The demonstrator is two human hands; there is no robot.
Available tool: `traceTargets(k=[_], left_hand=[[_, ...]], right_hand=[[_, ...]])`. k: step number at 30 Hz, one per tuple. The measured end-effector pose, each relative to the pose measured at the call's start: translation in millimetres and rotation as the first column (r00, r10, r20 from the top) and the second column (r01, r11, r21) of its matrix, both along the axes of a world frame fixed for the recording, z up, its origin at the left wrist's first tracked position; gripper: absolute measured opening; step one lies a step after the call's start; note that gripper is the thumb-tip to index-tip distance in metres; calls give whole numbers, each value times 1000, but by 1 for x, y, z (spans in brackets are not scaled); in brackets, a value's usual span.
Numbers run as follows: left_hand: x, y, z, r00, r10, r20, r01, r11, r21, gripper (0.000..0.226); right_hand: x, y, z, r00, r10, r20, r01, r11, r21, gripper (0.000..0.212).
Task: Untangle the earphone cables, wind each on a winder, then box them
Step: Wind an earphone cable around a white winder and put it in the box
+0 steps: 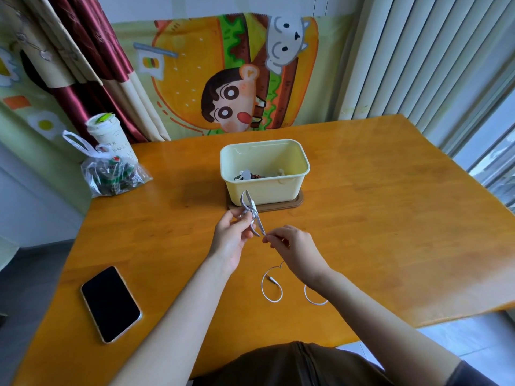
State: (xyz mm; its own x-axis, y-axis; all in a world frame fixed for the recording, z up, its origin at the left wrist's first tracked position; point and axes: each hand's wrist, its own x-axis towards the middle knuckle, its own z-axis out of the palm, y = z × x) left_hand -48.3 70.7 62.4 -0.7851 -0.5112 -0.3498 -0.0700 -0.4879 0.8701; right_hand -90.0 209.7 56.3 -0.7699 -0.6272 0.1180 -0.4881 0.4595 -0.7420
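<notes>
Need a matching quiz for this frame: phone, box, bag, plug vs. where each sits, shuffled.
Things:
1. phone
2. box
3. bag
4. plug

Places:
a. beside the cup, far left of the table
b. on a brown base, mid-table
c. near left, screen up
d. at the end of the white cable, near side

Pairs: 1-c; 2-b; 3-a; 4-d

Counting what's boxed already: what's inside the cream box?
In the cream box, a white winder-like piece and some dark cable show low by the near wall. That wall hides the rest of the floor, so no full count.
</notes>
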Motion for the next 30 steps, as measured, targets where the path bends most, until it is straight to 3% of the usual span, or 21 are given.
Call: traceTargets(k=[3,6,10,13,16,19,23,26,30], left_hand=[[0,0,-3,1000,8,-9,-8,1000,2,8],[2,0,-8,999,-21,29,27,975,-220,12],[4,-7,-15,987,-70,142,144,770,-621,20],[5,-11,-17,975,-109,194,215,683,-698,19],[4,-10,-17,946,-173,276,323,597,-734,11],[7,-7,-13,898,-265,352,440,573,-691,12],[12,-4,-7,855,-437,280,519,696,-496,16],[13,-2,-1,870,-479,122,491,813,-312,19],[10,4,4,925,-378,-48,377,926,-19,18]], right_hand=[[1,-1,5,1000,1,-3,-1,1000,-18,18],[5,-6,9,999,19,-26,-20,1000,-19,18],[-5,-4,14,999,29,-37,-29,1000,4,17],[-19,-1,18,997,16,-73,-11,998,65,16],[-32,1,19,974,14,-228,30,982,188,17],[-39,5,22,936,7,-352,98,955,281,18],[-45,10,19,940,-13,-341,108,960,260,16],[-43,11,14,983,-73,-171,103,980,173,14],[-32,7,11,996,-66,68,61,996,69,18]])
